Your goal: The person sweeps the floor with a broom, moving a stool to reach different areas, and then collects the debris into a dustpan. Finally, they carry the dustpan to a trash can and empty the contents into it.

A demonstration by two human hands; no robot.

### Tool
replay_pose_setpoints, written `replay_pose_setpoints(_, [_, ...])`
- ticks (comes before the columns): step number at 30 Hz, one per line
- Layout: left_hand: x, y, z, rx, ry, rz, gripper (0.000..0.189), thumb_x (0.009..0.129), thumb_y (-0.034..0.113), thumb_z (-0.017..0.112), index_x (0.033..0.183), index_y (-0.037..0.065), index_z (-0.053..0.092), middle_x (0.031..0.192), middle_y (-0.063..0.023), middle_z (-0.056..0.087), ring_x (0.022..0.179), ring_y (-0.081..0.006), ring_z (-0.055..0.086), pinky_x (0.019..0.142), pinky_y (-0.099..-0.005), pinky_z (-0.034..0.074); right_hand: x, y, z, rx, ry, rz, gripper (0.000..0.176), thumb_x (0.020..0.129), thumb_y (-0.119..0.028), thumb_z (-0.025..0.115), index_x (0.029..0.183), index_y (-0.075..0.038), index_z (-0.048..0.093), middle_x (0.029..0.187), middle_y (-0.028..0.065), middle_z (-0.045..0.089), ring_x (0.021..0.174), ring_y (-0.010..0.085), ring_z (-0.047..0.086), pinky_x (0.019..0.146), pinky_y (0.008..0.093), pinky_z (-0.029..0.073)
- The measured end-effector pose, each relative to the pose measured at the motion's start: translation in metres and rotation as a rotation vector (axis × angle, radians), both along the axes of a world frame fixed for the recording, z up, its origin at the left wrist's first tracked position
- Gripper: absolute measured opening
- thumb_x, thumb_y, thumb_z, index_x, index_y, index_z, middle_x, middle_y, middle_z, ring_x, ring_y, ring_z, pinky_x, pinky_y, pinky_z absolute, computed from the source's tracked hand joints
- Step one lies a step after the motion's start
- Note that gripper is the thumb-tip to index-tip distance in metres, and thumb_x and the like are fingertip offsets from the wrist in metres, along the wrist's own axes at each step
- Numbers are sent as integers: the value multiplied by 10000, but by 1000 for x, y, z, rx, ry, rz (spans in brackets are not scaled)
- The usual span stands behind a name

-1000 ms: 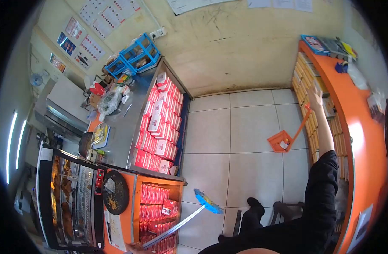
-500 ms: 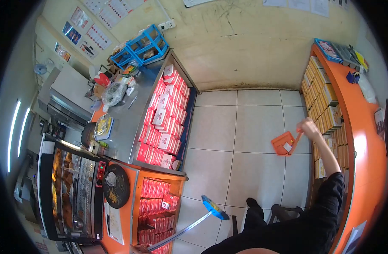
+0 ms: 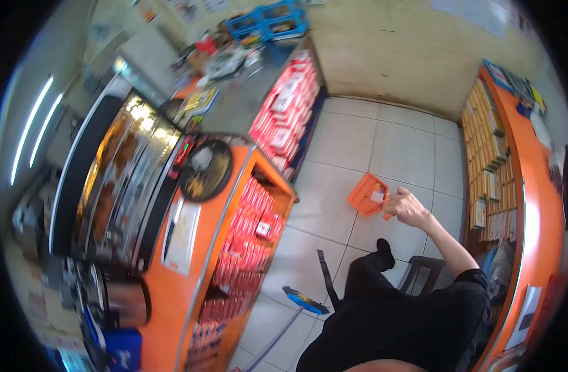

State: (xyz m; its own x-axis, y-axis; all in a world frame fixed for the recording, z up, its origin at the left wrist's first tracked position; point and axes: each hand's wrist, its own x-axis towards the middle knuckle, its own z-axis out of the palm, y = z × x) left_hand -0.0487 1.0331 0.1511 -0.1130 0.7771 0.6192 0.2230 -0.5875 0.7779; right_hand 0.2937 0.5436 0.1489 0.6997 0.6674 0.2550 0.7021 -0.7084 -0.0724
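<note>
My right hand is closed around the short handle of an orange dustpan, held above the tiled floor. A pale patch shows inside the pan. Lower down, a broom with a blue head and dark bristles rests near the floor, left of my legs. Its thin handle slants down to the bottom edge of the view. My left hand is out of sight below that edge.
On the left stands an orange counter with a glass food warmer, a round dark tray and shelves of red boxes. Yellow boxes fill the right shelf. A dark stool is beside my leg.
The view has turned toward the left counter. My right hand has brought the dustpan closer to my body and leftward. The broom stays low at my left; my left hand has left the view.
</note>
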Motion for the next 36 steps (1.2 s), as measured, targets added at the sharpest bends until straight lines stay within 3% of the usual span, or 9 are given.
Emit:
replay_pose_setpoints(3, [-45, -6, 19, -464, -430, -5, 239, 859, 277, 522, 972, 77, 590, 604, 61, 321, 527, -47, 289, 482, -192, 293, -27, 91, 6, -18, 119, 214, 133, 597, -51, 597, 677, -142, 543, 685, -39, 550, 713, 134, 517, 592, 302, 334])
replay_pose_setpoints(4, [-67, -1, 14, -517, -445, 11, 385, 854, 275, 533, 1178, 68, 511, 642, 63, 331, 558, -47, 306, 517, -184, 314, -37, 123, 6, 69, 112, 237, 123, 604, -39, 593, 680, -125, 550, 659, -21, 544, 676, 161, 519, 587, 311, 349])
replay_pose_setpoints(7, [-122, 15, 6, -563, -533, 176, 386, 899, 250, 474, 1216, 30, 455, 617, 78, 227, 540, -44, 251, 511, -202, 297, -60, 219, 5, 129, 105, 415, 127, 608, -5, 593, 688, -94, 551, 618, 25, 533, 588, 206, 514, 548, 330, 360])
replay_pose_setpoints(9, [-152, 23, 14, -403, -624, 213, 161, 856, 205, 551, 825, 47, 558, 535, 53, 350, 470, -40, 306, 436, -192, 265, -67, 285, 9, -14, 140, 596, 122, 617, -7, 596, 692, -88, 545, 613, 50, 520, 580, 201, 513, 546, 331, 351])
replay_pose_setpoints(12, [-188, 47, 41, -322, -651, 333, 394, 855, 201, 549, 521, 91, 371, 448, 15, 336, 402, -66, 268, 411, -229, 230, -88, 392, 2, -85, 232, 797, 133, 626, -30, 645, 695, -91, 550, 645, 77, 548, 576, 229, 522, 542, 330, 375])
replay_pose_setpoints(15, [-278, 93, 33, -283, -673, 398, 413, 857, 189, 541, 502, 76, 363, 440, 8, 335, 382, -72, 244, 409, -243, 218, -157, 529, -9, 50, 474, 795, 165, 636, -50, 680, 697, -62, 527, 633, 100, 538, 522, 256, 511, 476, 328, 373])
replay_pose_setpoints(21, [-382, 140, 62, -151, -608, 843, 423, 860, 159, 523, 484, 77, 348, 448, -3, 340, 410, -92, 298, 427, -261, 276, -317, 741, 16, -42, 427, 1520, 85, 667, -66, 648, 709, -104, 585, 566, 80, 535, 517, 248, 534, 462, 358, 348])
replay_pose_setpoints(28, [-478, 158, 72, -87, -644, 1146, 395, 865, 207, 510, 524, 115, 333, 454, 28, 275, 408, -64, 211, 486, -259, 289, -472, 872, -3, -251, 464, 1979, 165, 618, -30, 582, 741, -139, 579, 640, -3, 563, 624, 160, 563, 554, 306, 372])
replay_pose_setpoints(36, [-634, 241, 52, -84, -632, 1402, 398, 875, 218, 498, 522, 140, 330, 431, 30, 252, 394, -69, 192, 484, -240, 312, -668, 1028, -16, -199, 231, 2136, 216, 586, -7, 588, 758, -127, 538, 705, 7, 562, 694, 143, 546, 596, 298, 346])
